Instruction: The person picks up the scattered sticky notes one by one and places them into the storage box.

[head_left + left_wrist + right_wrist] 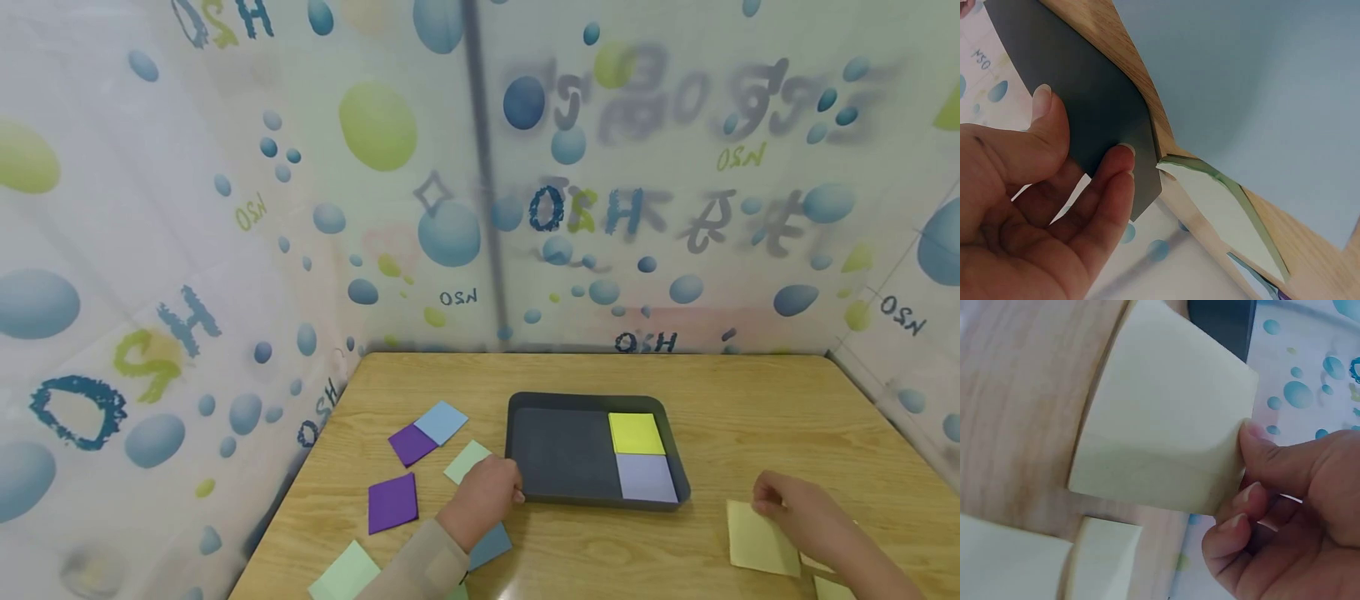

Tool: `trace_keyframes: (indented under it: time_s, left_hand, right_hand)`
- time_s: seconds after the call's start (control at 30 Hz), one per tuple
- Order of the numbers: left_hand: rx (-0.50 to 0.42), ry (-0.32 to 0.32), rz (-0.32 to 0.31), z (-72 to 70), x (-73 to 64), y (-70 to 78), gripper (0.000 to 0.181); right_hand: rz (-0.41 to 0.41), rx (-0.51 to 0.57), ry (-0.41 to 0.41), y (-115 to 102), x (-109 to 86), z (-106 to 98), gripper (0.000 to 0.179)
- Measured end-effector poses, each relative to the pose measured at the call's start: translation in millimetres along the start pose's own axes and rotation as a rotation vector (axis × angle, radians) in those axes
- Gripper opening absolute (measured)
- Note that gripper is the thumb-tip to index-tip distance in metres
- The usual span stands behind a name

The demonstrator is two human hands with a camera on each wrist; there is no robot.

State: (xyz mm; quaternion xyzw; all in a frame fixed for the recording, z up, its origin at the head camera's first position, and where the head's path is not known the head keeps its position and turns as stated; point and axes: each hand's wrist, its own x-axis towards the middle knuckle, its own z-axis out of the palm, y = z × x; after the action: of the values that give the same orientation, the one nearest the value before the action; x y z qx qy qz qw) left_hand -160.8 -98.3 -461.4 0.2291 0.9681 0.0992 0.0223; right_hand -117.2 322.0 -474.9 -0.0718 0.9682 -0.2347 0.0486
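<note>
My right hand point(813, 517) pinches the edge of a pale yellow sticky note pad point(1166, 412) at the table's right; in the right wrist view the pad is tilted. My left hand point(486, 490) is beside the near-left corner of a dark grey tray point(562, 454). Its thumb and fingers stand apart, loosely curved, with nothing seen between them in the left wrist view; whether they touch the tray I cannot tell. Inside the tray's right side lie a bright yellow pad point(637, 433) and, nearer me, a lavender pad point(647, 477).
Left of the tray lie a light blue pad point(441, 423), purple pads point(393, 503), pale green pads point(345, 573) and a blue pad point(491, 548) partly under my left arm. More pale yellow pads point(1107, 559) lie by my right hand. A patterned curtain point(420, 250) stands behind the table.
</note>
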Motion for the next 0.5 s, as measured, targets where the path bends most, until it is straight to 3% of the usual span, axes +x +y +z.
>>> trace_keyframes:
  time_s: [0.33, 0.5]
  left_hand:
    - [0.002, 0.003, -0.008, 0.6, 0.9, -2.0, 0.006]
    - [-0.002, -0.011, -0.006, 1.7, 1.6, -1.9, 0.007]
  right_hand:
    - [-0.035, -0.008, 0.094, -15, 10.9, -22, 0.008]
    - [-0.029, -0.013, 0.093, -20, 13.4, -26, 0.006]
